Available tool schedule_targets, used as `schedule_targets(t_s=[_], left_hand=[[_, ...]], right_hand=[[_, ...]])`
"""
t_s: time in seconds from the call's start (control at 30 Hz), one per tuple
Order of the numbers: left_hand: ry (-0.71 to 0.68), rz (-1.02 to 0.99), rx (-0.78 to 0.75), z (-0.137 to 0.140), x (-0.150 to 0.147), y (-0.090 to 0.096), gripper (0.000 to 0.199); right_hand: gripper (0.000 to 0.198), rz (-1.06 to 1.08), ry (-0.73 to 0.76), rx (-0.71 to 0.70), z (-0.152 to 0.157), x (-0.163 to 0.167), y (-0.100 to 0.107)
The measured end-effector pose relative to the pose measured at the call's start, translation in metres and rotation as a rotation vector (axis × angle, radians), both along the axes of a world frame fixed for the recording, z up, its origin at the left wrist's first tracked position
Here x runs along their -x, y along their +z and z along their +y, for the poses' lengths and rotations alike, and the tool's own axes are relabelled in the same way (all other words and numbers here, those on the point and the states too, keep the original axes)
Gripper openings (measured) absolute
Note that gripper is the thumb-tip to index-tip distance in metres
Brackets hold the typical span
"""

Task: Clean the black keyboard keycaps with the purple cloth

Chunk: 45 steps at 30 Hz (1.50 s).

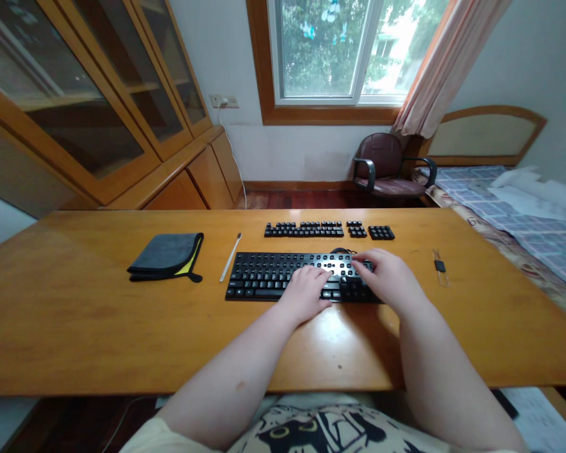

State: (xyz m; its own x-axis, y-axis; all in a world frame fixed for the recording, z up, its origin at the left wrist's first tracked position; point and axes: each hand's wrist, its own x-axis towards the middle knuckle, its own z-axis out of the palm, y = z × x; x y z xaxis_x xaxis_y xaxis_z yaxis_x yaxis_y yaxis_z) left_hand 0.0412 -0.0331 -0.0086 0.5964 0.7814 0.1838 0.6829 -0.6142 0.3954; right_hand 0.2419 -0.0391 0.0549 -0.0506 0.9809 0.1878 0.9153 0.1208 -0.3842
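A black keyboard [259,277] lies on the wooden table; the front and left keys have caps, while many upper and right positions show bare switches. My left hand [306,289] rests across its middle right, fingers stretched over the keys, thumb near the front edge. Over the right end, my right hand [387,277] is bent with thumb and index fingertips close together at the switches. Whatever lies between those fingertips is too small to make out. Behind the keyboard, loose black keycaps [304,229] stand in rows, with smaller groups of keycaps [381,233] to the right.
Left of the keyboard lie a white-handled brush [231,257] and a folded grey cloth [167,255] with yellow lining. A wire keycap puller [439,266] with a black middle lies at the right. Beyond the table [75,327] stand a chair [382,163] and a bed [514,195].
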Motion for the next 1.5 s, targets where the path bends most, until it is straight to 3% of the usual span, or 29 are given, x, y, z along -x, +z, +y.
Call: schedule_targets(t_s=[0.1, 0.2, 0.37, 0.47, 0.6, 0.9, 1.1, 1.2, 1.27, 1.37, 1.5], left_hand=[[0.055, 0.018, 0.011, 0.000, 0.004, 0.001, 0.061], [0.119, 0.050, 0.026, 0.001, 0.011, 0.004, 0.054], [0.171, 0.101, 0.043, 0.003, 0.023, 0.010, 0.048], [0.155, 0.069, 0.035, 0.003, 0.024, 0.013, 0.053], [0.090, -0.009, 0.034, 0.002, 0.017, 0.013, 0.060], [0.156, 0.012, 0.031, 0.006, 0.021, 0.007, 0.040], [0.210, 0.050, 0.052, 0.006, 0.030, 0.018, 0.039], [0.131, -0.021, 0.024, 0.003, 0.026, 0.022, 0.044], [0.065, -0.049, 0.006, 0.002, 0.020, 0.020, 0.047], [0.082, -0.042, 0.002, 0.002, 0.014, 0.012, 0.055], [0.115, -0.042, 0.019, 0.005, 0.013, 0.003, 0.052]], right_hand=[[0.028, -0.018, -0.223, 0.017, 0.024, -0.041, 0.008], [0.027, -0.090, -0.366, -0.018, 0.060, -0.075, -0.009], [0.031, -0.133, -0.388, -0.109, 0.093, -0.091, -0.065], [0.035, -0.128, -0.368, -0.100, 0.094, -0.093, -0.081], [0.039, -0.133, -0.345, -0.040, 0.094, -0.097, -0.083], [0.039, -0.150, -0.350, -0.001, 0.097, -0.096, -0.084], [0.037, -0.159, -0.357, -0.003, 0.095, -0.095, -0.083], [0.037, -0.156, -0.352, 0.011, 0.096, -0.094, -0.083], [0.037, -0.152, -0.348, 0.017, 0.097, -0.094, -0.083], [0.035, -0.154, -0.338, 0.028, 0.098, -0.093, -0.085], [0.033, -0.174, -0.324, 0.035, 0.100, -0.094, -0.087]])
